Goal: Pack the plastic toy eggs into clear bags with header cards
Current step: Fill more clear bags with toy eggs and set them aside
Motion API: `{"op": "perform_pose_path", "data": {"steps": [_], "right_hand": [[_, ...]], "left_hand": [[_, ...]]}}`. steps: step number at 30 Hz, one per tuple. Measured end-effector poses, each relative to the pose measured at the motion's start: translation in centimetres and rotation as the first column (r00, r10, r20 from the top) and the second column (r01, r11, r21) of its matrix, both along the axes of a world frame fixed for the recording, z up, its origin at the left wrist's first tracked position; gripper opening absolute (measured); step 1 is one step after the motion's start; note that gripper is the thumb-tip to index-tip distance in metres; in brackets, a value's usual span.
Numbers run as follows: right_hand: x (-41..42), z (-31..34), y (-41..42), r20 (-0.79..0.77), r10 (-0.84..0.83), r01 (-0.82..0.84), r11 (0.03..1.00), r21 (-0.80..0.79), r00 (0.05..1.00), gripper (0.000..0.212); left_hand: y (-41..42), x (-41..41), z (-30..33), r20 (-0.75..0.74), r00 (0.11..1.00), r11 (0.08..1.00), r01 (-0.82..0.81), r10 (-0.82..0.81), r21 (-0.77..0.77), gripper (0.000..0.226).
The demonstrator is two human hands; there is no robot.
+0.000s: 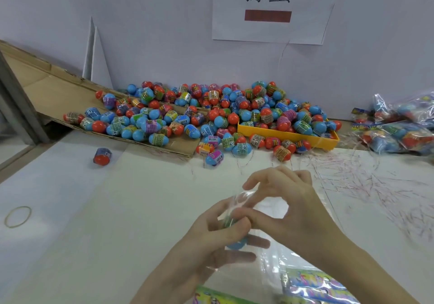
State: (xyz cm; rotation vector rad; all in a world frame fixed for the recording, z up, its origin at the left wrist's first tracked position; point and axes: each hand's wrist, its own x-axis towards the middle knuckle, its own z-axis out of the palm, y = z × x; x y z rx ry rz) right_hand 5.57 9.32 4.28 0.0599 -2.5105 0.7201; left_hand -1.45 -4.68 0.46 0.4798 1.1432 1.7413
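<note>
Both hands meet low at centre over the white table (98, 221), working one clear bag (270, 260). The left hand (211, 235) has its fingers curled around a blue egg (237, 245) through or at the film, thumb on top; looks like it holds the egg steady so it can go in. The right hand (288, 200) pinches the bag's mouth, thumb and forefinger together on the plastic, other fingers spread up, probably to keep the opening wide. Whether the egg is fully inside the bag is hard to tell; the film is blurred.

The bag trails toward the near edge, where printed header cards (314, 282) lie flat, close enough to grab next.

The main supply is a big pile of eggs (211, 115) against the back wall, red and blue halves with shrink labels, spilling off a sloped cardboard sheet (47, 85) and over a yellow tray (293, 136); the slope likely feeds eggs forward within reach. One stray egg (102, 156) sits apart on the left. Finished bags (399, 129) are stacked far right, out of the work zone. A rubber band (18, 216) lies far left. Thin torn strips (366, 181) litter the right side. A paper sign (270, 10) hangs on the wall.

Judgement: early in filling this bag, many eggs left.
</note>
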Motion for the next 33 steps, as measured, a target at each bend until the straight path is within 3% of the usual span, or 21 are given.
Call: {"op": "perform_pose_path", "data": {"steps": [4,6,8,10,12,14,16,17,25,26,28,30,33], "right_hand": [[-0.1,-0.6,0.2,0.129,0.132,-0.131,0.991,-0.019,0.983,0.018],[-0.5,-0.1,1.0,0.142,0.236,-0.207,0.959,-0.194,0.961,0.024],[-1.9,0.5,2.7,-0.061,0.133,-0.146,0.900,-0.411,0.989,0.025],[-4.1,0.5,5.4,-0.171,-0.165,0.049,0.842,-0.537,0.971,0.016],[-6.4,-0.4,8.6,0.018,-0.424,0.395,0.826,-0.402,0.906,0.017],[-7.8,-2.1,11.4,0.227,-0.570,0.597,0.799,-0.071,0.790,0.030],[-8.4,-3.5,12.8,0.334,-0.618,0.597,0.783,0.176,0.712,0.037],[-8.7,-3.8,13.1,0.348,-0.625,0.587,0.779,0.220,0.699,0.038],[-9.0,-5.2,13.3,0.244,-0.671,0.599,0.738,0.309,0.700,0.032],[-8.8,-4.9,13.0,0.231,-0.657,0.607,0.752,0.256,0.718,0.031],[-8.1,-3.6,11.9,0.174,-0.562,0.577,0.815,-0.046,0.809,0.024],[-7.0,-1.4,10.0,0.051,-0.368,0.359,0.855,-0.374,0.929,0.020],[-4.0,2.6,6.3,-0.156,0.014,-0.089,0.869,-0.487,0.988,0.032]], "left_hand": [[0.1,-0.2,-0.6,-0.031,0.998,0.999,0.049,-0.048,0.003,0.034],[0.3,-0.2,-0.8,-0.014,1.000,1.000,0.007,-0.007,0.001,0.027],[0.7,-0.4,-1.0,0.020,0.996,0.995,-0.092,0.092,-0.028,0.039],[1.0,-0.5,-1.1,0.022,0.988,0.987,-0.152,0.153,-0.046,0.055],[1.2,-0.4,-1.2,0.034,0.983,0.983,-0.178,0.180,-0.045,0.062],[1.4,-0.4,-1.5,0.021,0.981,0.980,-0.193,0.194,-0.040,0.059],[1.6,-0.4,-1.9,-0.003,0.978,0.977,-0.211,0.211,-0.034,0.042],[1.7,-0.4,-2.1,-0.017,0.975,0.975,-0.220,0.219,-0.031,0.037],[1.7,-0.4,-2.2,-0.068,0.969,0.970,-0.239,0.236,-0.044,0.064],[1.7,-0.4,-2.2,-0.069,0.970,0.970,-0.238,0.234,-0.046,0.065],[1.6,-0.3,-2.1,-0.078,0.969,0.969,-0.240,0.235,-0.056,0.063],[1.6,-0.2,-1.9,-0.122,0.964,0.967,-0.246,0.237,-0.061,0.063],[1.6,0.2,-1.4,-0.217,0.945,0.963,-0.262,0.245,-0.053,0.065]]}}
